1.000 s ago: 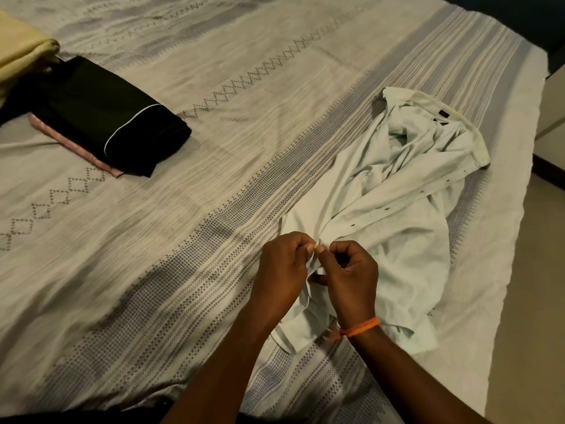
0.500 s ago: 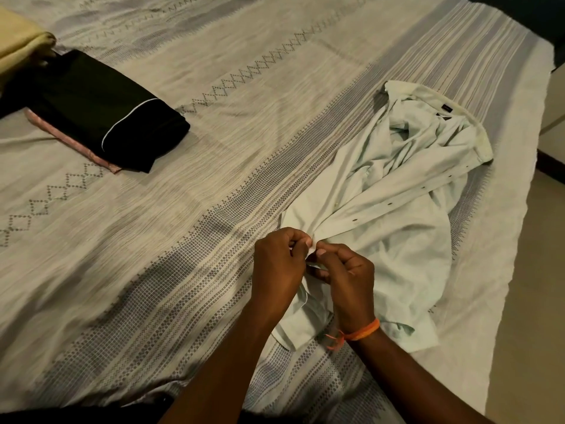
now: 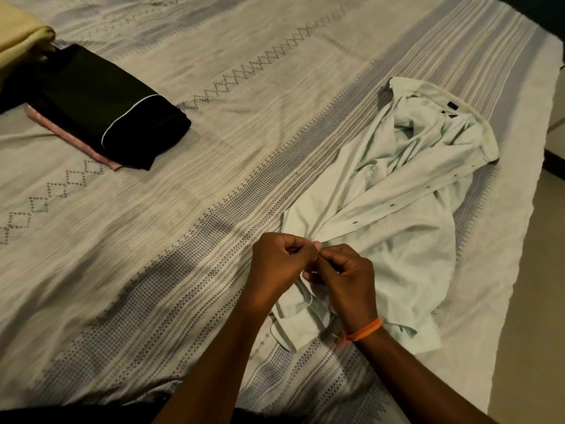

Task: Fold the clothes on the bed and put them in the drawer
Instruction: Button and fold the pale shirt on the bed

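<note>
A pale mint button-up shirt (image 3: 406, 215) lies crumpled on the right side of the bed, collar at the far end, button placket running diagonally. My left hand (image 3: 279, 264) and my right hand (image 3: 345, 280) meet at the shirt's near end, fingers pinched on the fabric edge close together. An orange band circles my right wrist. What my fingertips hold between them is hidden by the knuckles.
A folded black garment (image 3: 107, 108) with white piping rests on a folded pink one (image 3: 64, 134) at the bed's left. A yellow cloth (image 3: 18, 41) sits at the far left corner. The patterned bedsheet (image 3: 183, 209) covers the bed; floor (image 3: 538, 301) runs along the right.
My hands stay pinched at the same spot on the shirt's near edge, shifting only slightly. The shirt lies as before.
</note>
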Tool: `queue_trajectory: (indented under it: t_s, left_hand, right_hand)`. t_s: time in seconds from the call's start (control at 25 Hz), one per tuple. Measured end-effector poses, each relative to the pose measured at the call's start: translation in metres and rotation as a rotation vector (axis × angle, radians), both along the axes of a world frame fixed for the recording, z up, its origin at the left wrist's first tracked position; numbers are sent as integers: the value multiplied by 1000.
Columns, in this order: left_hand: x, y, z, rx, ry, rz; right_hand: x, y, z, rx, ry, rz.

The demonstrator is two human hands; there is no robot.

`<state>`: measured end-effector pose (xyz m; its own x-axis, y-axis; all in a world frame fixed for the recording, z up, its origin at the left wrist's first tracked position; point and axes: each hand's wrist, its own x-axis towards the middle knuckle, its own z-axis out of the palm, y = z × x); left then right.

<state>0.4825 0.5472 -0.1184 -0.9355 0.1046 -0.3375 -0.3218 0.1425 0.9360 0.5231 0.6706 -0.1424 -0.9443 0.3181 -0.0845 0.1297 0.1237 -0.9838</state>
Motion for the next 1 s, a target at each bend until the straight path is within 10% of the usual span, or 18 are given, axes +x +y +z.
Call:
queue_trajectory:
  t_s: [0.36, 0.84, 1.0]
  left_hand:
    - [-12, -2, -11, -267, 205, -214]
    - [-6, 13, -14, 95, -47, -85]
    - [-6, 11, -23, -401, 238, -251]
  right_hand:
    - [2, 6, 1, -108, -42, -32]
    - [-10, 5, 10, -435, -205, -153]
    - [-16, 26, 7, -508, -269, -242]
